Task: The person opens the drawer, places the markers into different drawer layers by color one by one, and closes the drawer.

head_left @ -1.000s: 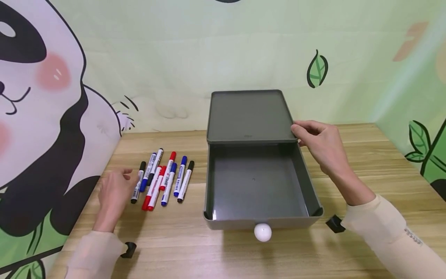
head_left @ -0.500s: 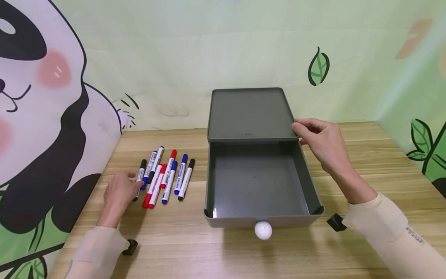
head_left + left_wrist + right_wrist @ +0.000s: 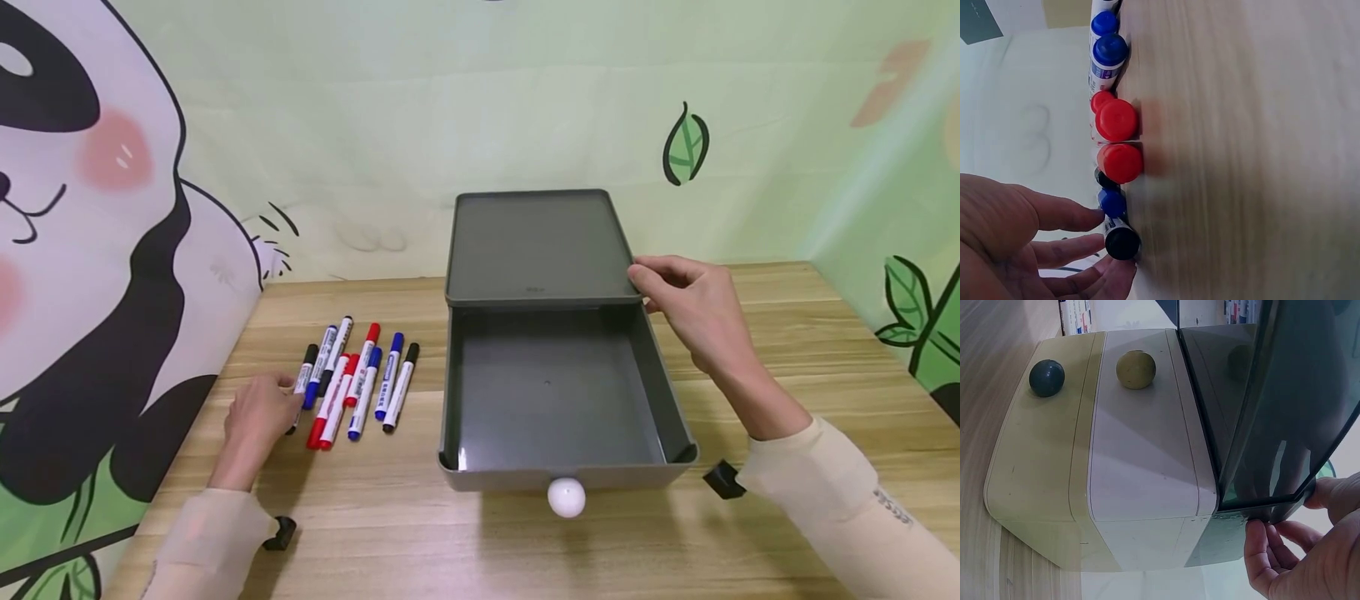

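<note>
On the wooden table (image 3: 390,533), to the left of a stack of drawers (image 3: 1147,540), nine markers (image 3: 341,400) lay in a loose cluster, some touching, their ends red, blue and black. The left hand (image 3: 258,421) was at the outer edge of that cluster, at a black-capped marker (image 3: 304,372); the left wrist view showed its thumb and fingers set apart on either side of the barrel, though I could not tell whether they pinched it. Just beside lay a blue-ended marker (image 3: 1112,203). The right hand (image 3: 697,312) gripped the near right corner of the grey top case (image 3: 540,246), thumb on the edge and other fingers curled against the side. Below that case a grey drawer (image 3: 502,481) stood pulled out toward the person, a white knob (image 3: 566,497) at the middle of its front. Two more drawers showed from the right wrist, both pushed in: a whitish drawer (image 3: 1147,444) with a yellow knob (image 3: 1136,369) and, beneath it, a pale yellow drawer (image 3: 1038,462) with a dark knob (image 3: 1047,378). Behind rose a pale green backdrop (image 3: 360,125) printed with a panda (image 3: 156,292) and leaves (image 3: 686,148).
</note>
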A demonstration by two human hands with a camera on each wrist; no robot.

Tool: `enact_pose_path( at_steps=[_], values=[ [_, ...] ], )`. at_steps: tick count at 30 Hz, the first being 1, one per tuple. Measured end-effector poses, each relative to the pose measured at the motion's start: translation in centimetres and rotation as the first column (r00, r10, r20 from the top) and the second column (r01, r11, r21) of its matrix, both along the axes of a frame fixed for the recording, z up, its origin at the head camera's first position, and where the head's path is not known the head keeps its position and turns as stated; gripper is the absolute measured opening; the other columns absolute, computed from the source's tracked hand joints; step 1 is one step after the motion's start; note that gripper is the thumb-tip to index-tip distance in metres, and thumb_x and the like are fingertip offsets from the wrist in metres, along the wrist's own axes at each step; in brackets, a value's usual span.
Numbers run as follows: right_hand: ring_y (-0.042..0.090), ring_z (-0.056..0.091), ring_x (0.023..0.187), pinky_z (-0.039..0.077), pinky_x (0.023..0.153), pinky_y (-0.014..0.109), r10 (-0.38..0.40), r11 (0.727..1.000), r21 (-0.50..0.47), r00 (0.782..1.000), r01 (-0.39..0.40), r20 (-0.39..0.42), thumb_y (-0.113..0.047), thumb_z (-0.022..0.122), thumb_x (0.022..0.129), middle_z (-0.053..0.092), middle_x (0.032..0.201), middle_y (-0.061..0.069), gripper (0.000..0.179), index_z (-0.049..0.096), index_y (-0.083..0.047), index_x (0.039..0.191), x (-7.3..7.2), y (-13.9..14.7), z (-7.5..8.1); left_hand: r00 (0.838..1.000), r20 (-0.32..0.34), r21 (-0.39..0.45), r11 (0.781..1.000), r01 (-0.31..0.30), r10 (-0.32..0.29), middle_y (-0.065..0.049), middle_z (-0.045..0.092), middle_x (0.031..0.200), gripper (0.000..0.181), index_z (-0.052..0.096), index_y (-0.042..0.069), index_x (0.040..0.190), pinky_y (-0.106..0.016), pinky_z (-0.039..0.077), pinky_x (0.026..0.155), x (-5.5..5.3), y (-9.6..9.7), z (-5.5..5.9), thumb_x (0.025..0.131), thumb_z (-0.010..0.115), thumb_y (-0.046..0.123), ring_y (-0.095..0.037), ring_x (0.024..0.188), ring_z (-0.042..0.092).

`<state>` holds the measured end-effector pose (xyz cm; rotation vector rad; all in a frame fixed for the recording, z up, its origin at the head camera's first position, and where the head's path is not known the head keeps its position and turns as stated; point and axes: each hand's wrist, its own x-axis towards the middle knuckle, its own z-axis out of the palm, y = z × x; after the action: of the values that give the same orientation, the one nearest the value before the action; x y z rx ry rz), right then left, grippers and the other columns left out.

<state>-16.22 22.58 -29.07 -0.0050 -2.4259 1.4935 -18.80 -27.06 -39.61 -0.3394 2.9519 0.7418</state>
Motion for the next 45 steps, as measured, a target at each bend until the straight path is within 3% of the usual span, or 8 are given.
enact_pose_path(
  at_steps=[21, 29, 37, 45],
  values=[
    [0.019, 0.065, 0.079, 0.053, 0.071, 0.022, 0.002, 1.0, -0.012, 1.0, -0.002, 0.0, -0.037, 0.069, 0.099, 0.07, 0.103, -0.002, 0.043, 0.074, -0.003, 0.126, 0.1, 0.0, 0.1, 1.0, -0.024, -0.061, 0.998, 0.011, -0.013, -0.032, 0.063, 0.105, 0.038, 0.065, -0.006, 0.124, -0.05, 0.046, 0.064, -0.5, -0.2, -0.3, 0.093, 0.059, 0.014, -0.046, 0.088, 0.059],
    [0.017, 0.065, 0.08, 0.053, 0.073, 0.021, 0.018, 1.0, 0.003, 1.0, -0.018, 0.002, -0.037, 0.069, 0.099, 0.07, 0.106, 0.0, 0.044, 0.073, -0.003, 0.127, 0.0, 0.0, 0.1, 1.0, 0.027, -0.073, 0.997, -0.003, 0.005, -0.028, 0.062, 0.101, 0.037, 0.065, -0.003, 0.123, -0.05, 0.044, 0.064, -0.3, -0.7, 0.0, 0.092, 0.058, 0.016, -0.044, 0.085, 0.058],
    [0.018, 0.066, 0.079, 0.054, 0.072, 0.02, 0.011, 1.0, 0.008, 1.0, -0.011, -0.008, -0.035, 0.07, 0.099, 0.07, 0.103, -0.004, 0.042, 0.074, -0.002, 0.126, 0.1, 0.3, 0.2, 0.998, 0.06, -0.093, 0.996, -0.006, 0.011, -0.028, 0.064, 0.111, 0.045, 0.06, -0.004, 0.133, -0.053, 0.044, 0.072, 0.2, -0.6, 1.7, 0.098, 0.06, 0.024, -0.039, 0.09, 0.057],
    [0.018, 0.065, 0.08, 0.053, 0.072, 0.021, 0.016, 1.0, 0.005, 1.0, -0.016, -0.001, -0.036, 0.069, 0.099, 0.07, 0.103, -0.003, 0.043, 0.073, -0.003, 0.127, 0.0, 0.1, 0.1, 0.999, 0.051, 0.008, 1.0, -0.012, 0.011, -0.025, 0.068, 0.114, 0.05, 0.055, -0.005, 0.14, -0.047, 0.042, 0.07, 1.6, 0.3, 4.6, 0.1, 0.059, 0.024, -0.035, 0.087, 0.059]
  ],
)
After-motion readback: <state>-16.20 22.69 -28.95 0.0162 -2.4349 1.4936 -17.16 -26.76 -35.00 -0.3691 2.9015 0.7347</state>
